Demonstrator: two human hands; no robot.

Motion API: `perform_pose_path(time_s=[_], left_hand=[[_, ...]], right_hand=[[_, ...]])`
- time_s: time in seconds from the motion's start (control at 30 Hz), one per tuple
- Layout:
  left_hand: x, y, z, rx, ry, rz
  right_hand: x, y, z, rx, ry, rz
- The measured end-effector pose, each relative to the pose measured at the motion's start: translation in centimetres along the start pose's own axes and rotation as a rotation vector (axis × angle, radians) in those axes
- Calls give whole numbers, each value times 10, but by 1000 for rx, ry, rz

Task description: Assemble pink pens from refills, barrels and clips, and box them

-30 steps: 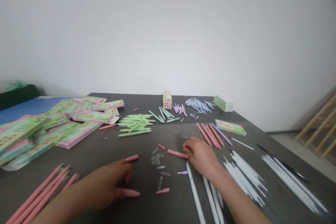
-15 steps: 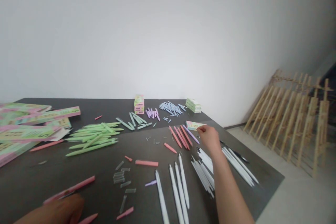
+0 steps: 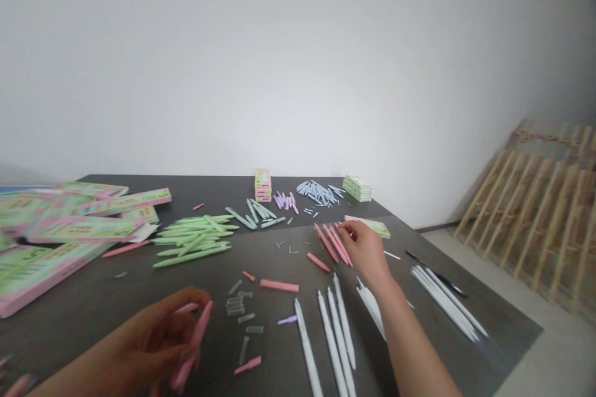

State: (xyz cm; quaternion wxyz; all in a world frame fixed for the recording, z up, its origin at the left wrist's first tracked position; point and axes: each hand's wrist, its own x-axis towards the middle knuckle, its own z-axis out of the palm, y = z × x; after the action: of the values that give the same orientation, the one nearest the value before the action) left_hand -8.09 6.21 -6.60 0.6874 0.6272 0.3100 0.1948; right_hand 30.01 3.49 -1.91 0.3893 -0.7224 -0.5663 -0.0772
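Observation:
At the lower left, my left hand [image 3: 158, 338] is closed on a pink pen barrel [image 3: 201, 325], with another pink piece between its fingers. My right hand [image 3: 363, 248] reaches to a row of pink pens [image 3: 326, 242], its fingertips pinched at the row's right side; what they grip is too small to make out. A single pink barrel [image 3: 318, 262] lies just left of the row. White pens [image 3: 333, 329] lie nearer, left of my right forearm. Clear small tubes [image 3: 235, 306], a pink strip [image 3: 279, 286] and a purple piece [image 3: 287, 320] lie between my hands.
Green pens [image 3: 195, 239] and flat boxes [image 3: 84, 229] cover the left side. Small stacked boxes [image 3: 263, 186] and light blue parts [image 3: 319, 192] stand or lie at the back. White refills [image 3: 444, 301] lie right. A wooden rack [image 3: 535, 198] leans beyond the table.
My left hand has risen and now shows pink pieces in its fingers. My right hand has moved from beside the small box to the pink pens. The view has shifted left.

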Motion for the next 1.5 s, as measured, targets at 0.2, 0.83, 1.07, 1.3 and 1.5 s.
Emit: perform_pose_path(time_s=[0.2,0.83,1.07,1.3,1.5], left_hand=[[-14,49,29,-103,-17,-9],[-26,69,-12,-45,511,79],[-16,27,15,755,115,-123],[-16,20,41,1085,142,-210],[-13,19,34,1087,179,-163]], right_hand=[[-25,-44,19,103,-179,-202],[-45,-61,27,-6,-414,-248],[-56,-67,46,-54,-543,-265],[-63,-66,62,-78,-604,-267],[-65,-65,66,-70,-601,-265]])
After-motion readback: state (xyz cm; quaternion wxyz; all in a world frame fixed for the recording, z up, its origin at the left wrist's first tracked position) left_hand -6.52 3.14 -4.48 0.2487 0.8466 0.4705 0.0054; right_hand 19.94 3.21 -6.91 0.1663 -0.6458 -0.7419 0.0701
